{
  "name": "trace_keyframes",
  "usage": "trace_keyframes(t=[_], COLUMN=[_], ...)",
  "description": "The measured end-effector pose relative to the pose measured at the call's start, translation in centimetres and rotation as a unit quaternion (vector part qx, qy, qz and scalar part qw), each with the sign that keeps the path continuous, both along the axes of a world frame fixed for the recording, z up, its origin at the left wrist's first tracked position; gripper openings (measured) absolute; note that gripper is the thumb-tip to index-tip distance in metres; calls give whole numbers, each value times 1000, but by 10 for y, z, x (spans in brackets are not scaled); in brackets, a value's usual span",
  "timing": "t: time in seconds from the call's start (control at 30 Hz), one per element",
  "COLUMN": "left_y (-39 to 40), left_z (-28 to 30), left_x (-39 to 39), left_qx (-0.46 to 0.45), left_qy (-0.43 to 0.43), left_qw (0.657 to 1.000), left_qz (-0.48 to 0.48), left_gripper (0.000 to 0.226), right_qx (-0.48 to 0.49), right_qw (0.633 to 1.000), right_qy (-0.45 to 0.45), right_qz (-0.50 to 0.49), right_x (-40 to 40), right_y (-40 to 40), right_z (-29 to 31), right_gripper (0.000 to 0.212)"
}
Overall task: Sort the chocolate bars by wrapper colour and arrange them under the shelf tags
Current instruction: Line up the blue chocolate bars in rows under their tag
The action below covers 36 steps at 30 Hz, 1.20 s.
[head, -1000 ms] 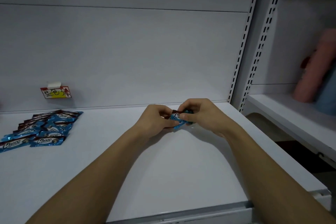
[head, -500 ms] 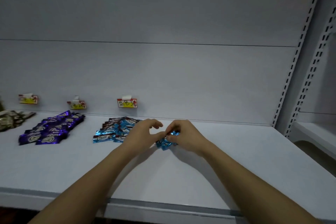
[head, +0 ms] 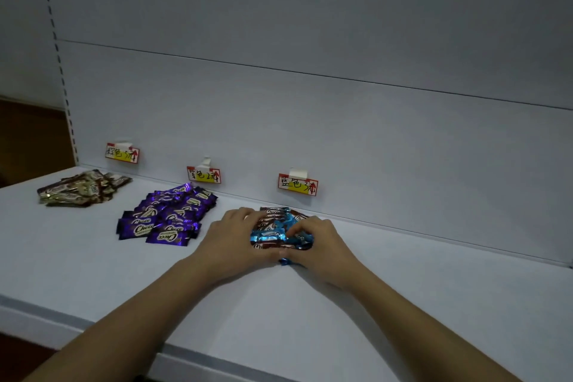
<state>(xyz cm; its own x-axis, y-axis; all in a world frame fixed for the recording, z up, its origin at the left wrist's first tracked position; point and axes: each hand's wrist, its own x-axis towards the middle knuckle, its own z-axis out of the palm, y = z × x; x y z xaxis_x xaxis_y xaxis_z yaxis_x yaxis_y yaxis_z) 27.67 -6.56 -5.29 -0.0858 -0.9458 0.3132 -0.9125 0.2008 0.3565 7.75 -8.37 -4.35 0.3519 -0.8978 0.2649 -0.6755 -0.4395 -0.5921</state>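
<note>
Blue chocolate bars (head: 280, 228) lie in a stack at centre frame, directly below the blue shelf tag (head: 297, 184). The right hand (head: 322, 246) has its fingers curled round the near right edge of the stack, pinching wrappers. The left hand (head: 235, 237) lies against the stack's left side; whether its fingers grip or merely press cannot be told.

Judgement: the step in hand is squaring up the blue stack. It is done well by closing both hands inward evenly, aligning the wrapper ends, keeping the stack centred under its tag and clear of the purple bars (head: 166, 220) just to the left.

The blue wrappers are glossy foil with brown panels and white script, overlapping unevenly; one corner protrudes at the near edge.

Further left, brown bars (head: 82, 189) sit below their own tag (head: 122, 153); the purple tag (head: 203, 174) is above its pile. All rest on the white shelf (head: 403, 304).
</note>
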Motion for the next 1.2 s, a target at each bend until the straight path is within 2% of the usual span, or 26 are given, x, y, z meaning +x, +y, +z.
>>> trace_keyframes(t=[0.1,0.17,0.27,0.33,0.4,0.53,0.67,0.8,0.93,1.1,1.2], left_y=[-16,-29,-48,-58,-67,-77,-78,-78,-79,-73,-74], left_z=[-2,-1,0,-2,-4,-8,-9,-9,-9,-6,-7], left_x=[-4,-12,-22,-24,-24,-23,-33,-73,-145,-247,-286], left_qx=[30,77,121,138,138,117,112,106,109,94,92], left_qy=[4,-29,-74,-71,-62,-80,-57,-42,-56,-34,-41], left_qw=[999,996,988,985,985,985,982,978,970,959,954], left_qz=[-30,-42,-63,-73,-78,-101,-138,-174,-208,-267,-282], left_gripper=[108,118,121,119,114,112,115,112,111,103,102], right_qx=[24,20,18,10,-2,-19,-13,11,25,39,11], right_qw=[997,995,996,999,995,991,987,993,991,981,975], right_qy=[-69,-77,-27,30,95,133,159,121,127,160,190], right_qz=[-12,-54,-80,-38,5,-18,13,2,-42,-104,-113], right_x=[-7,-14,-15,-7,1,4,-6,-45,-114,-210,-243], right_y=[-14,-25,-38,-44,-50,-62,-63,-54,-36,-8,3], right_z=[7,7,-1,-9,-17,-22,-20,-12,-6,2,2], right_gripper=[14,13,41,51,51,46,43,41,40,42,44])
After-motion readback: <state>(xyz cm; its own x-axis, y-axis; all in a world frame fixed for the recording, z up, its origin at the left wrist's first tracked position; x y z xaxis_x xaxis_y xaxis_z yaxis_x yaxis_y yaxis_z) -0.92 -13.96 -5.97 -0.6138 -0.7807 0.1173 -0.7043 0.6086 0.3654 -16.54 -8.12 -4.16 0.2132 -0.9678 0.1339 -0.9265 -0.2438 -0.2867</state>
